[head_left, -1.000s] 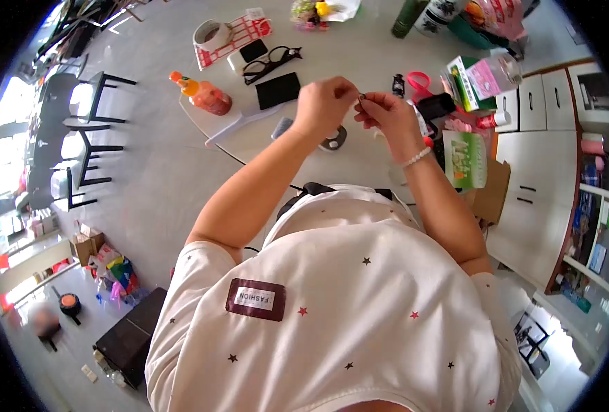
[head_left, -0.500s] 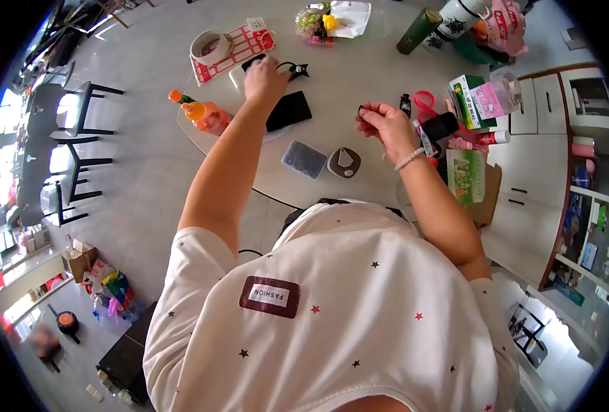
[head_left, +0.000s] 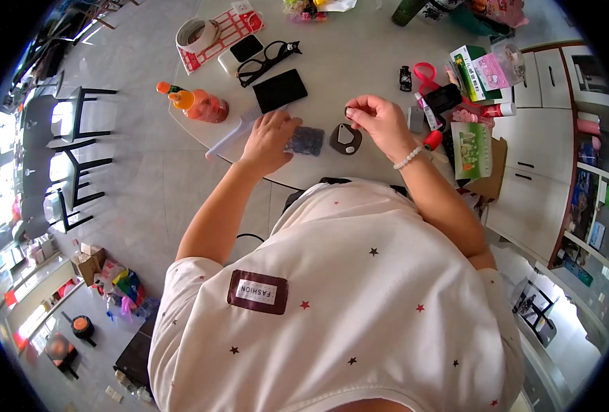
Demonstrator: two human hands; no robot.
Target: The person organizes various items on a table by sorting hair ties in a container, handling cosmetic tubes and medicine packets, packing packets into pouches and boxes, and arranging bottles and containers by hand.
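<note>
My left hand [head_left: 268, 143] rests at the left end of a small clear plastic box [head_left: 306, 141] with dark contents. Its fingers are stretched out and apart, with fingertips and thumb by the box's edges; I cannot tell if they grip it. Under and beside this hand lies a pale comb [head_left: 232, 136]. My right hand [head_left: 380, 122] is raised over the table, thumb and forefinger pinched on a small dark object [head_left: 347, 111] too small to name. Below it lies a dark, rounded flat thing with a pale cutout [head_left: 345, 139].
Beyond my left hand are a black flat rectangle [head_left: 280, 90], black-framed glasses [head_left: 268, 63], a phone-like object [head_left: 241, 53] and a tape roll [head_left: 198, 34]. An orange bottle [head_left: 207, 108] stands left. Boxes [head_left: 470, 72], a red-capped tube [head_left: 498, 110] and other items crowd the right.
My left hand has moved back from the glasses and phone-like object to the clear box. My right hand has shifted slightly left, still pinching. The view has tilted down.
</note>
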